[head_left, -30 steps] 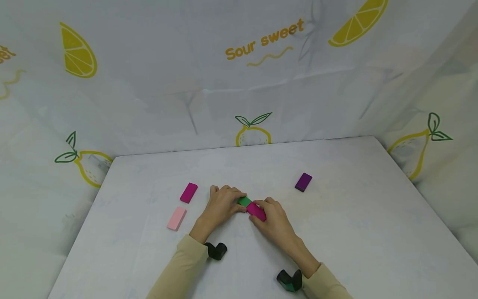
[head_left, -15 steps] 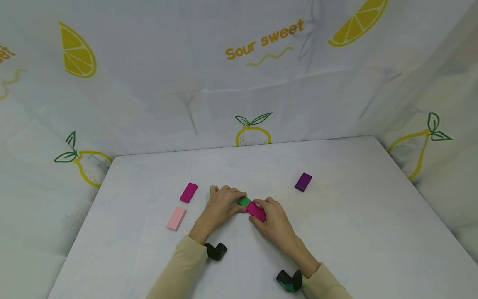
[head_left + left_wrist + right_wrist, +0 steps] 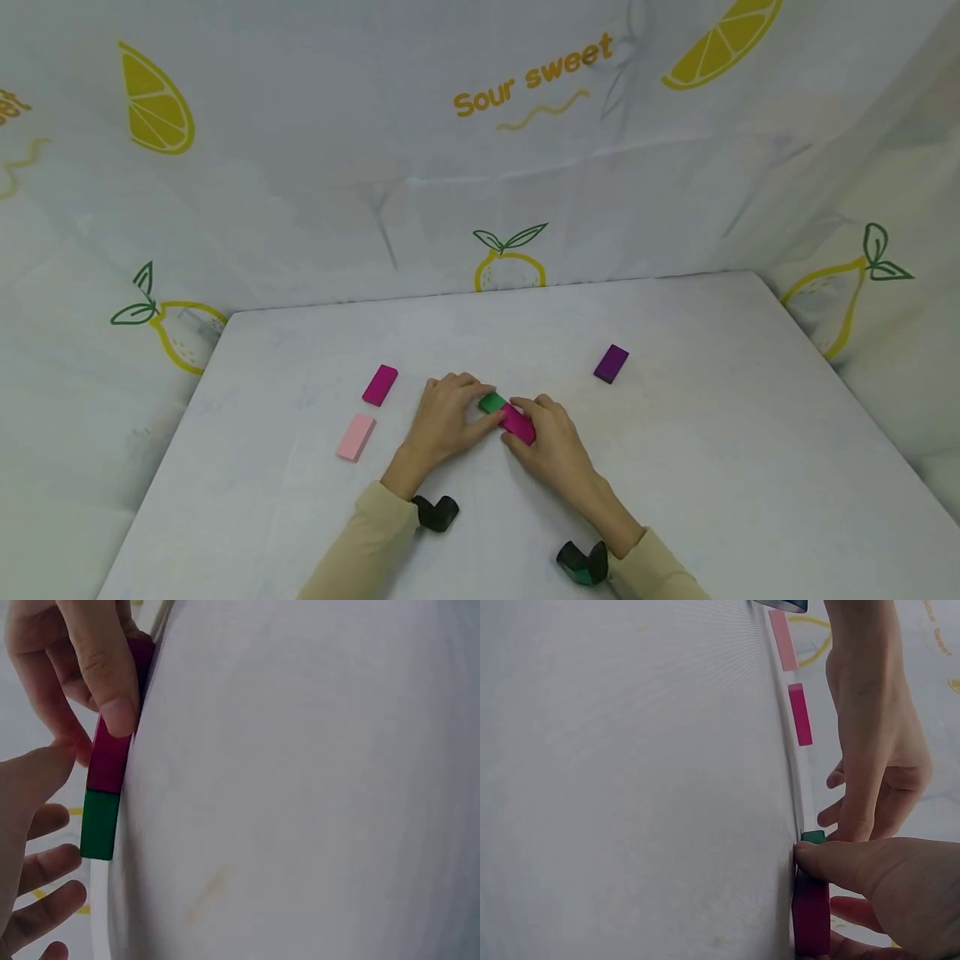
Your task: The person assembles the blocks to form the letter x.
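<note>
My right hand (image 3: pixel 553 440) pinches a magenta block (image 3: pixel 519 423) between thumb and fingers, low over the white table. End to end against it lies a short green block (image 3: pixel 100 825), lined up in one row. Around the far side of the green block curves my left hand (image 3: pixel 447 418), its fingers spread and its thumb stretched toward the magenta block. In the left wrist view those fingers stand apart from the green block, with no grip on it. The right thumb (image 3: pixel 832 859) lies along the magenta block in the right wrist view and covers part of it.
Left of the hands lie another magenta block (image 3: pixel 380 385) and a pale pink block (image 3: pixel 356 437). A dark purple block (image 3: pixel 611 364) lies at the back right of the white table (image 3: pixel 750 433). A lemon-printed curtain (image 3: pixel 315 150) hangs around the table.
My left hand has loosened from the green block; its thumb has swung toward the magenta block. The right hand keeps its pinch, and both blocks stay nearly in place.
</note>
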The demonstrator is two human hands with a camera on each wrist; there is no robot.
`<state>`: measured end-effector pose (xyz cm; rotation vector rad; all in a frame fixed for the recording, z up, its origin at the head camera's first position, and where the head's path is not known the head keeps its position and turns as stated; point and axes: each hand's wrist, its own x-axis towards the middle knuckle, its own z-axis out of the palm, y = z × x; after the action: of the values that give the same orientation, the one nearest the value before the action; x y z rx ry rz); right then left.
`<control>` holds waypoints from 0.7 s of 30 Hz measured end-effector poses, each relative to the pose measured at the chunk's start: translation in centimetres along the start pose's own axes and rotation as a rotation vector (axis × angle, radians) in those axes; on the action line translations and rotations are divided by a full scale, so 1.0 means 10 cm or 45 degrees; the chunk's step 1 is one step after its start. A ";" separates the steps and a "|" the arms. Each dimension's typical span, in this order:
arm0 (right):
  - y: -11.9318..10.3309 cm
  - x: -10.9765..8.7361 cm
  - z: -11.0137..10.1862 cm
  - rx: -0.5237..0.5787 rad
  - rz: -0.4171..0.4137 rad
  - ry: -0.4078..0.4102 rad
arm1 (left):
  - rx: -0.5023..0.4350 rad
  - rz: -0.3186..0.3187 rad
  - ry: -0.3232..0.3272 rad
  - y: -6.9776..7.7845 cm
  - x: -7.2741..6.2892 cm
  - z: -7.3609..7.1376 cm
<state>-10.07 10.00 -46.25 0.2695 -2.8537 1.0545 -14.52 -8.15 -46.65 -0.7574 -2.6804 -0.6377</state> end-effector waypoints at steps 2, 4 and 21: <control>0.00 0.00 0.00 0.001 0.003 -0.003 | 0.001 0.005 0.068 0.04 0.00 0.02; 0.00 0.00 -0.01 0.000 0.005 -0.005 | 0.012 -0.003 0.103 0.08 0.01 0.05; 0.00 -0.02 -0.04 0.026 -0.005 -0.019 | 0.073 -0.147 0.029 0.20 0.01 0.05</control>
<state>-9.90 10.29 -45.94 0.2862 -2.8560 1.0859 -13.54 -6.32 -46.39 -0.5808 -2.7242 -0.5896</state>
